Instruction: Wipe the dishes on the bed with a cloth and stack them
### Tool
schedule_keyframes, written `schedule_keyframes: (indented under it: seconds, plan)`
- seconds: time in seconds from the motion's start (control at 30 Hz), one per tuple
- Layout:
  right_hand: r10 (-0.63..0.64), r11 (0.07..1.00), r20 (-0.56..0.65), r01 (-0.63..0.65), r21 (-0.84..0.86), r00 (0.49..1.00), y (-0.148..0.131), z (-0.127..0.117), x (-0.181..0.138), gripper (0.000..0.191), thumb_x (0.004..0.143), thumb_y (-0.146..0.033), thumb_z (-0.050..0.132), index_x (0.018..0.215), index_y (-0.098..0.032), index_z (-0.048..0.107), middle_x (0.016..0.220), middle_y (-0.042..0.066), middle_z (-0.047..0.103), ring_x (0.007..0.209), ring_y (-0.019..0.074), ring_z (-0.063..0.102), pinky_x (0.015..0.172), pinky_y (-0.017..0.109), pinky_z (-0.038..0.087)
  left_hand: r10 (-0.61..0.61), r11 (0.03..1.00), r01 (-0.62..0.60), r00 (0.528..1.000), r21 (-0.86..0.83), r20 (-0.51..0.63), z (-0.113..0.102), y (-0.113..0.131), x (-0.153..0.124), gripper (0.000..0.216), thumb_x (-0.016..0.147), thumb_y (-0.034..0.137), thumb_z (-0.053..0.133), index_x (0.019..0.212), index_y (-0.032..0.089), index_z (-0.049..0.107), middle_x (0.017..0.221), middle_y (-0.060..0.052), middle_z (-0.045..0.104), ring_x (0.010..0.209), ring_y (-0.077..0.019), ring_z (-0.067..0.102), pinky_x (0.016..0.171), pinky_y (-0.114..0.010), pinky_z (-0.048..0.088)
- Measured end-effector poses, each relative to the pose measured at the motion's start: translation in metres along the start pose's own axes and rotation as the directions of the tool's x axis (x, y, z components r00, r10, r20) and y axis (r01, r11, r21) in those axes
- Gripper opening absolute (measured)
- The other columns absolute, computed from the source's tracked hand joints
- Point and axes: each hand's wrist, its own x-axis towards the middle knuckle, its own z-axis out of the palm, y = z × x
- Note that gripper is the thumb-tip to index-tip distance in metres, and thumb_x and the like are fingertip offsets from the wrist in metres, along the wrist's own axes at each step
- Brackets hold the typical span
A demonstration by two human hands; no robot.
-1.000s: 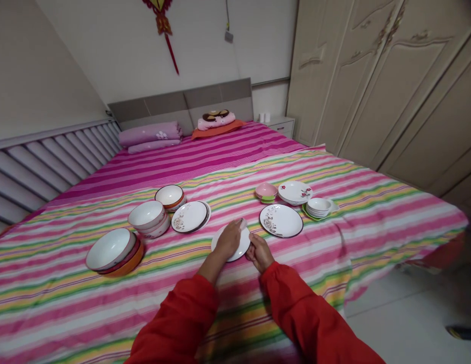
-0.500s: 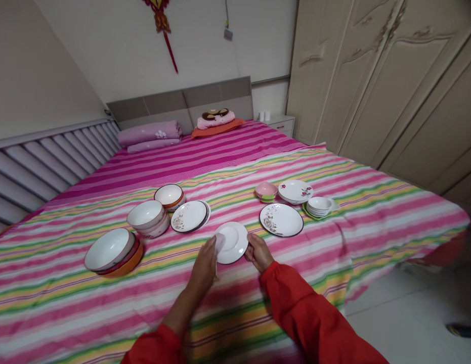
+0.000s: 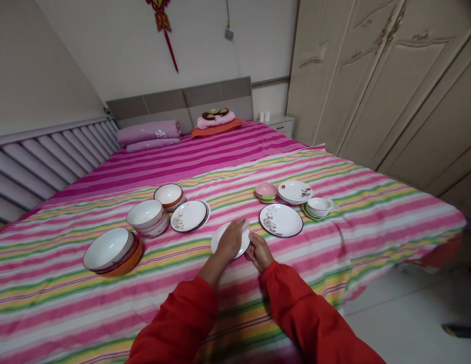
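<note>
Left fingers (image 3: 236, 230) partly hide pale cloth (image 3: 245, 223), plate (image 3: 217, 238).

On the bed (image 3: 152, 169), a striped cloth (image 3: 372, 202) is carrying a single dark-rimmed plate (image 3: 281, 220). Left of this plate, a plate stack (image 3: 188, 216) and three bowl stacks (image 3: 146, 215) are standing; behind it, small bowls (image 3: 266, 190) and red-flowered plates (image 3: 295, 190) are resting; rearward right, small dishes (image 3: 319, 203) are standing.

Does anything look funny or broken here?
Yes: stacked round white bowls and flowered round white plates sit on a pink-striped bed. That's odd because dishes usually go on tables. Nothing looks spilled or broken.
</note>
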Motion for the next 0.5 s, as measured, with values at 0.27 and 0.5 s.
schedule_keyframes:
  seconds: [0.27,0.5]
  plan:
    - [0.014,0.999,0.004,-0.014,-0.03,1.0,0.002,0.0,-0.002,0.036,0.07,-0.049,0.069,0.067,-0.021,0.047,0.038,-0.01,0.043,0.024,0.0042,0.028,0.027,0.017,0.013,0.142,0.99,-0.143,0.989,-0.009,-0.044,0.004,-0.003,-0.081,0.046,0.095,0.023,0.029,0.139,0.019,0.041,0.148,-0.008,0.038,0.14,-0.0204,0.029,0.114,-0.047,0.029]
    - [0.035,0.998,-0.005,-0.035,-0.057,0.999,0.005,-0.004,0.001,0.039,0.071,-0.053,0.069,0.069,-0.021,0.046,0.04,-0.009,0.046,0.025,0.0044,0.031,0.028,0.017,0.013,-0.156,0.985,0.143,0.976,-0.094,-0.154,-0.019,-0.061,-0.085,0.046,0.094,0.031,0.031,0.135,0.022,0.047,0.143,-0.005,0.047,0.135,-0.0182,0.038,0.114,-0.04,0.03]
